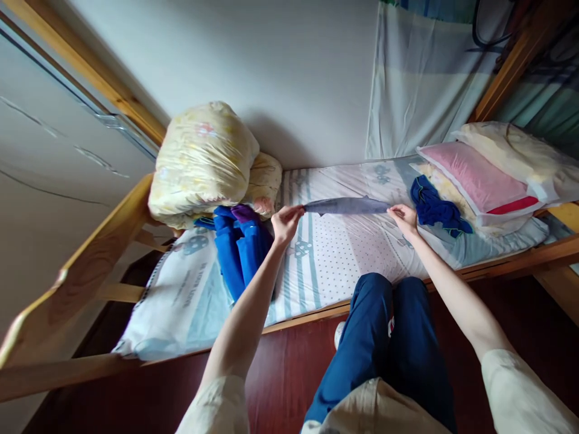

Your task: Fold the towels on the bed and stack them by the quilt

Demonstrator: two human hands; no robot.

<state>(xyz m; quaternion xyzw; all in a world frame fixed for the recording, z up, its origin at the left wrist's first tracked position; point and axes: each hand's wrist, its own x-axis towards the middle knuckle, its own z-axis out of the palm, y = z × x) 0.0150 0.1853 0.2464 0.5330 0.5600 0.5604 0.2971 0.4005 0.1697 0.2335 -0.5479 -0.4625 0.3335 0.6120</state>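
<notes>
A thin, greyish-purple piece of sock-like cloth (346,206) is stretched sideways above the bed, narrowing toward both ends. My left hand (286,223) pinches its left end, fingers closed. The other end is held between the fingertips of my right hand (404,218). Below and left of my left hand, a folded blue garment (246,253) lies on the mattress, with a dark purple piece (244,213) at its top. Just beyond my right hand is a crumpled dark blue garment (436,205).
The bed (335,253) has a patterned sheet and a wooden frame (307,317). A bulky yellow quilt (203,160) is piled at the left; a pink pillow (479,175) and a plastic-wrapped bundle (520,150) rest at the right. A pale curtain (407,90) hangs behind.
</notes>
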